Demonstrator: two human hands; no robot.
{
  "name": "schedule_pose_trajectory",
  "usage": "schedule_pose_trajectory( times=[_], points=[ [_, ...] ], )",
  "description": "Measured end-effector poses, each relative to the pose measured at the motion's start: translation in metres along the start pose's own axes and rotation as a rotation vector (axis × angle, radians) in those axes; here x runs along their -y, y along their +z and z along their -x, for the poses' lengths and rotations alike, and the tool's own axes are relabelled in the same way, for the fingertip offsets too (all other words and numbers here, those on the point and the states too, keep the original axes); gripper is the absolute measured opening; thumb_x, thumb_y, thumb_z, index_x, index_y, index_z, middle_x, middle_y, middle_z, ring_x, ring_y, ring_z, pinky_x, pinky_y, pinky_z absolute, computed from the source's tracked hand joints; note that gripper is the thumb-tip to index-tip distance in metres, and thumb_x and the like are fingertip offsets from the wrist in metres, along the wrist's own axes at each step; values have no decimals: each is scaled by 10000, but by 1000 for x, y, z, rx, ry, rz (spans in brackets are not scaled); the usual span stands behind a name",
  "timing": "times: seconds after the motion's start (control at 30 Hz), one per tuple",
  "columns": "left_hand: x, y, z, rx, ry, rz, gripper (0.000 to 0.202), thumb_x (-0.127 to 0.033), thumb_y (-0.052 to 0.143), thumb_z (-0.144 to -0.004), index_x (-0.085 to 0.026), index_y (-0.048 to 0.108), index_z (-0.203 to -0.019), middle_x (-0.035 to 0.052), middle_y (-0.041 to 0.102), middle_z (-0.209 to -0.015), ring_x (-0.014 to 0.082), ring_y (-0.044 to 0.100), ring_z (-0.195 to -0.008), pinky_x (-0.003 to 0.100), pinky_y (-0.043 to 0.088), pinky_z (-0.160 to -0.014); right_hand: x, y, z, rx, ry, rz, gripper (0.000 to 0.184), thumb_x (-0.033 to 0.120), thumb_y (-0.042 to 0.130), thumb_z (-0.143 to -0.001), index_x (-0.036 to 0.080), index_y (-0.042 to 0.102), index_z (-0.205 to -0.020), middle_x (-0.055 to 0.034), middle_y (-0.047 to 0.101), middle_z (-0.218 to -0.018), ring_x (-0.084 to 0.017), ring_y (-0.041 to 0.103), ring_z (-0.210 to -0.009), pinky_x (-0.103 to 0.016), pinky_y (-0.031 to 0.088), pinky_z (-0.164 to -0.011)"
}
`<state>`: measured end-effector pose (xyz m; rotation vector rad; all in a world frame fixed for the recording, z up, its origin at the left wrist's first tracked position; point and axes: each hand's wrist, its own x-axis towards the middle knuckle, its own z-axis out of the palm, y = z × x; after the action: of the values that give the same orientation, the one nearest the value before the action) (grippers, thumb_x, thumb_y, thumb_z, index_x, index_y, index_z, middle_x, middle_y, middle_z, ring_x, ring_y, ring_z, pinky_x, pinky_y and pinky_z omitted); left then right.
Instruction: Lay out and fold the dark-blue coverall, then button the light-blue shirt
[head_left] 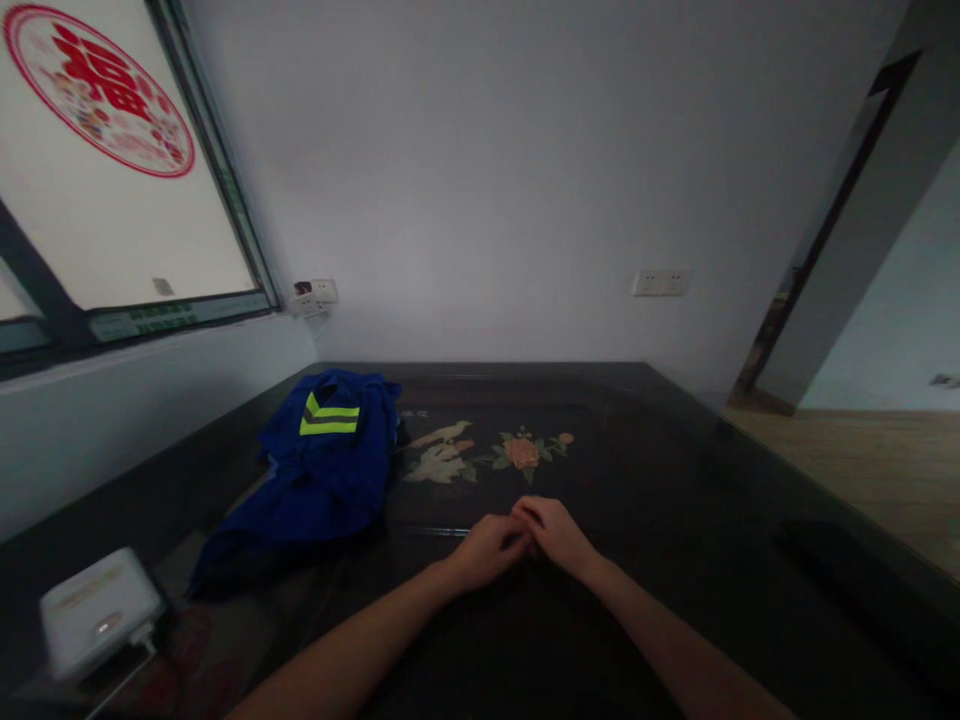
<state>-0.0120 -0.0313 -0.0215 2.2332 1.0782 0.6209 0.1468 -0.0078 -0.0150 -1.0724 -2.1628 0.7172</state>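
Observation:
My left hand (487, 550) and my right hand (553, 530) meet over the near middle of a dark glossy table (660, 480). Both have their fingers curled and the fingertips touch one another; no object shows in either. Just beyond them, a picture of a pink flower (521, 452) and pale birds (439, 458) decorates the tabletop. To the left of my hands lies a crumpled blue garment (337, 490) with a yellow-green and grey reflective strip (330, 415). Neither hand touches it.
A white box-like device (101, 610) with a plugged-in cable (124, 685) stands at the near left. A long dark object (862, 590) lies along the right side. Behind the table is a wall with sockets (662, 283); a window (127, 230) is on the left.

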Motion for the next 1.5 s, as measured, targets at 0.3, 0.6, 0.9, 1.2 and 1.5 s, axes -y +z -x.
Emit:
schedule_pose_trajectory(
  times=[0.3, 0.6, 0.9, 1.2, 1.5],
  points=[
    [-6, -4, 1, -2, 3, -4, 264, -223, 425, -895, -143, 669, -836, 14, 664, -762, 115, 569, -677, 191, 398, -636, 2, -1, 1, 4, 15, -1, 258, 247, 437, -894, 181, 601, -705, -14, 626, -666, -150, 575, -658, -235, 372, -624],
    [-6, -4, 2, 5, -4, 2, 256, -217, 436, -892, -145, 677, -845, 23, 679, -786, 122, 595, -703, 194, 418, -670, 1, -1, 1, 4, 1, -30, 267, 258, 435, -900, 181, 609, -713, -11, 634, -662, -143, 585, -641, -235, 376, -633],
    [-4, -2, 1, -7, 6, 5, 254, -215, 434, -891, -146, 670, -828, 18, 676, -772, 120, 596, -693, 190, 413, -652, 0, 0, 2, 0, 5, -9, 258, 251, 438, -895, 180, 614, -720, -21, 647, -706, -150, 591, -686, -237, 379, -645],
    [-6, -4, 2, 1, 1, -6, 268, -217, 426, -898, -144, 677, -842, 26, 685, -791, 124, 603, -717, 193, 421, -671, -2, 0, 0, 0, -1, 13, 262, 252, 437, -896, 185, 613, -715, -17, 647, -704, -150, 590, -693, -234, 378, -649],
    [-6, -4, 2, 13, -4, -7, 270, -214, 414, -897, -139, 668, -848, 36, 687, -802, 130, 602, -708, 205, 429, -670, 2, -1, 1, 0, 6, 14, 255, 239, 439, -893, 180, 621, -726, -25, 658, -724, -157, 595, -707, -246, 390, -662]
  ],
)
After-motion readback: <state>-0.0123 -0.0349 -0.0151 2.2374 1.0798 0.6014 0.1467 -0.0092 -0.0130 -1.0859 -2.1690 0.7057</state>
